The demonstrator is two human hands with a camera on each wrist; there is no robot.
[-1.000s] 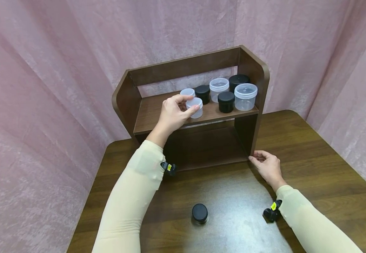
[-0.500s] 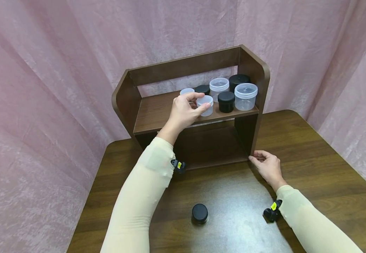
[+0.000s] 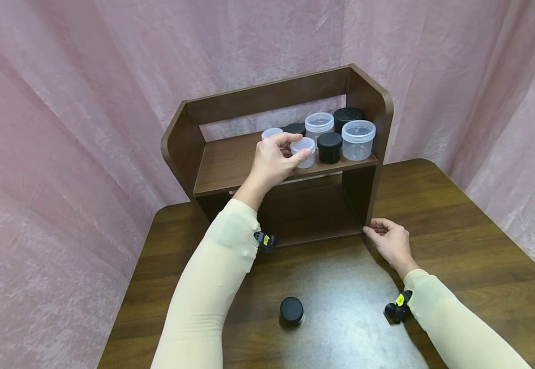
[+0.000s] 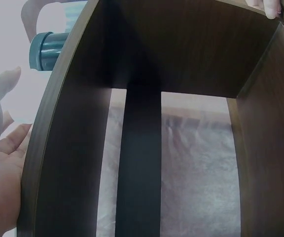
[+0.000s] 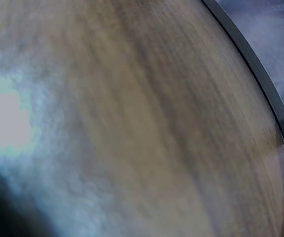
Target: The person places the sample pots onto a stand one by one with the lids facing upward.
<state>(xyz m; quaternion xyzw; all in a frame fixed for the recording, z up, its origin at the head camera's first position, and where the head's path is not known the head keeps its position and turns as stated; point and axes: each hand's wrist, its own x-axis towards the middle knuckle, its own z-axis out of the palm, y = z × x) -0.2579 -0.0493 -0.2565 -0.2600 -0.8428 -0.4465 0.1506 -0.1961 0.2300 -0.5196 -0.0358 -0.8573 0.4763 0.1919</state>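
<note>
In the head view my left hand [image 3: 271, 163] holds a small clear jar with a whitish lid [image 3: 305, 154] between thumb and fingers, at the front of the upper shelf [image 3: 223, 169]. The jar is upright, just left of a small black jar [image 3: 329, 148]; I cannot tell whether its base touches the board. Only a pale blur of it shows beside the left fingers in the left wrist view. My right hand [image 3: 391, 243] rests against the lower front corner of the rack's right side panel [image 3: 368, 205], thumb at the front edge, fingers along the outer side.
On the upper shelf stand two larger clear jars [image 3: 358, 143], a large black jar [image 3: 348, 117], a partly hidden black jar [image 3: 295, 128] and another small clear one [image 3: 272, 133]. A black-lidded jar [image 3: 292, 310] stands on the wooden table [image 3: 456, 230]. Pink curtains hang behind.
My left hand has carried the small clear jar rightward along the shelf front, up to the small black jar, slowing in the last half second. The right hand stays at the corner.
</note>
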